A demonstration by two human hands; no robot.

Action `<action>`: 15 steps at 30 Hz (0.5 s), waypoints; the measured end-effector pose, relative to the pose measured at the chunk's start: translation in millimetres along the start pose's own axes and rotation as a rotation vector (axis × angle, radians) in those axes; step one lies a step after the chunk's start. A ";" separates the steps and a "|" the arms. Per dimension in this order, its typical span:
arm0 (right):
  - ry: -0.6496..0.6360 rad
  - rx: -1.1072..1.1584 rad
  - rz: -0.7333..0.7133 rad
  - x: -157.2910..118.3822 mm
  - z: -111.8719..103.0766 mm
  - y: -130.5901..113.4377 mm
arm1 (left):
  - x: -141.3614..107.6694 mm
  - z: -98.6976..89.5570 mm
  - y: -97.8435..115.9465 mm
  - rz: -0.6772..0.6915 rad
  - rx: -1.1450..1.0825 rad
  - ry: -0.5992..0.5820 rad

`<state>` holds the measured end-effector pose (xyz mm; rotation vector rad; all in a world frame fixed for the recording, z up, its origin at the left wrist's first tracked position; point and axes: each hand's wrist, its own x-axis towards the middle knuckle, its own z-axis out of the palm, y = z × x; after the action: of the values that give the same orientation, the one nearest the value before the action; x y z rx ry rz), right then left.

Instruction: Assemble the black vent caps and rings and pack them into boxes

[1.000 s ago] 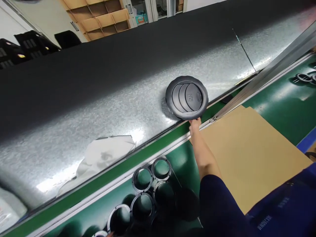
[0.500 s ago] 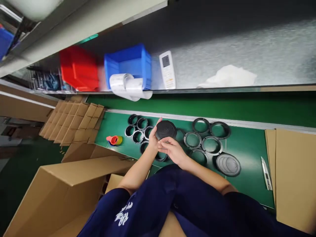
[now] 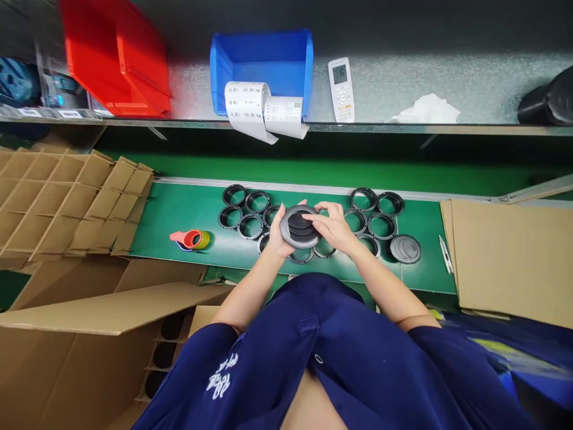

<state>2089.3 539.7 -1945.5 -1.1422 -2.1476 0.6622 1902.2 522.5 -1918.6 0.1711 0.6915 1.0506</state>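
A round black vent-like part (image 3: pixel 299 232) with a grey rim is held above the green bench in front of my body. My left hand (image 3: pixel 279 237) grips its left side, fingers wrapped around the edge. My right hand (image 3: pixel 335 228) is at its right, with fingertips on the dark centre and the other fingers apart. Several black rings (image 3: pixel 250 226) lie to the left of my hands, and several more rings (image 3: pixel 381 226) to the right. A similar round louvred part (image 3: pixel 405 248) rests beyond the right-hand rings.
A tape dispenser (image 3: pixel 193 239) lies left; a cutter (image 3: pixel 446 254) and cardboard sheets (image 3: pixel 510 257) lie right. Above is a shelf with a red bin (image 3: pixel 119 60), blue bin (image 3: pixel 264 65) and remote (image 3: pixel 341 89). Cardboard dividers (image 3: pixel 58 197) and an open carton (image 3: pixel 107 304) stand left.
The round part has been turned so its louvred face shows. My right hand has moved from its lower edge onto its face. The view has levelled and shifted.
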 end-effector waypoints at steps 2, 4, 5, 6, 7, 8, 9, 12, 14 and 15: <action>-0.004 -0.010 0.045 -9.1 8.2 -5.3 | -5.4 -2.7 -0.2 -0.099 0.043 -0.021; 0.009 0.036 0.087 -17.7 10.4 -10.5 | -9.1 -3.5 -0.6 -0.181 0.074 -0.039; 0.022 0.076 0.110 -21.8 9.5 -13.0 | -10.3 -3.1 -0.7 -0.207 0.083 -0.048; 0.043 0.125 0.138 -25.7 7.5 -15.5 | -11.2 -2.4 -0.9 -0.229 0.086 -0.060; 0.072 0.176 0.172 -29.5 5.0 -17.8 | -11.7 -1.4 -1.0 -0.246 0.086 -0.073; 0.108 0.226 0.210 -33.4 2.4 -19.9 | -11.8 -0.3 -1.3 -0.264 0.086 -0.087; 0.147 0.268 0.250 -37.5 0.0 -21.5 | -11.8 0.5 -1.7 -0.283 0.086 -0.101; 0.246 0.334 0.340 -50.5 -3.1 -22.6 | -9.7 1.0 -4.9 -0.328 0.084 -0.140; 0.286 0.353 0.364 -59.4 -0.7 -21.3 | -6.5 -1.0 -8.8 -0.350 0.087 -0.153; 0.294 0.354 0.367 -63.5 1.9 -20.7 | -4.2 -2.6 -11.1 -0.360 0.092 -0.153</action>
<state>2104.7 474.9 -1950.7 -1.3477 -1.5167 0.9277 1907.6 512.9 -1923.8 0.1961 0.6046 0.6545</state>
